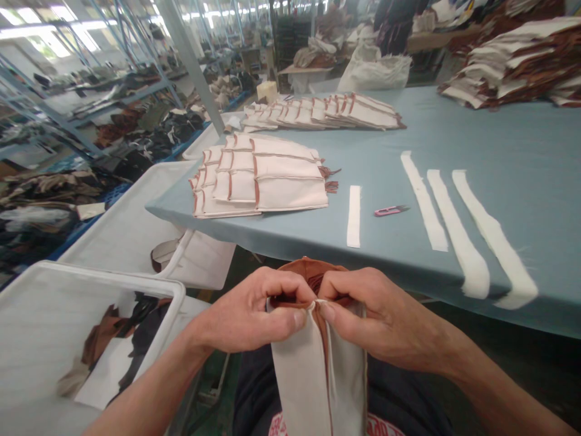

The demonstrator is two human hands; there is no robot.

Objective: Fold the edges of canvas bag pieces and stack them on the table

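where fingers (290, 318) pinch — cloth (297, 375) edge hidden.

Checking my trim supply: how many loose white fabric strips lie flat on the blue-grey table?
4. One short white fabric strip lies left of the pink thread snips; three long strips lie side by side right of them. Others may be hidden among the stacks.

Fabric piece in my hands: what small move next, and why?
Probably slide the thumbs apart along the top edge to smooth it. The left hand and right hand both pinch the fabric piece at its top, thumbs nearly touching at the middle seam, and the brown lining is bunched up behind the fingers.
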